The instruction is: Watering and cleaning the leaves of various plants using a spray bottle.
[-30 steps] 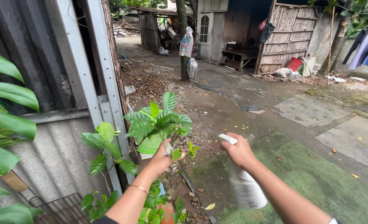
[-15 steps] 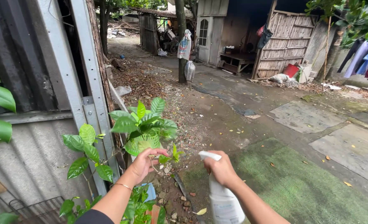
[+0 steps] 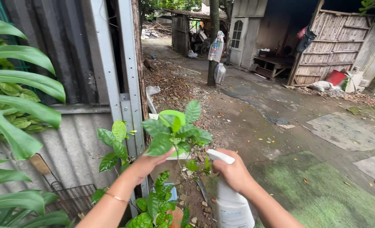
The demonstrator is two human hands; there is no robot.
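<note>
Corrugated grey metal wall (image 3: pixel 69 143): it stands at the left, behind the plants; spray that drifts past the leaves would land on the sheet and run down it rather than wet the plant.
Big split-leaf green plant (image 3: pixel 14 101): it fills the left edge, well apart from both hands; its broad leaves could catch the left elbow if the arm swings out.
Mossy green patch of ground (image 3: pixel 322 194): it lies under the right arm; wet moss looks slippery, so a step back onto it risks a slide.
Small shrub with glossy green leaves (image 3: pixel 177 131): it rises between the two hands, in front of the metal post; the thin stem could bend or snap if the supporting hand pushes up too hard.
White plastic spray bottle (image 3: pixel 231 204): it hangs upright under the right hand, nozzle (image 3: pixel 220 156) aimed left at the leaves and just beside them; held this near, the jet may hit one spot only and drip off.
Left hand (image 3: pixel 147 162): palm up under the leaf cluster, fingers loosely curled and touching the foliage, gripping nothing firmly; a leaf could tear if it closes.
Right hand (image 3: pixel 234 171): fingers wrapped tight round the bottle's neck and trigger; a wet grip could slip.
</note>
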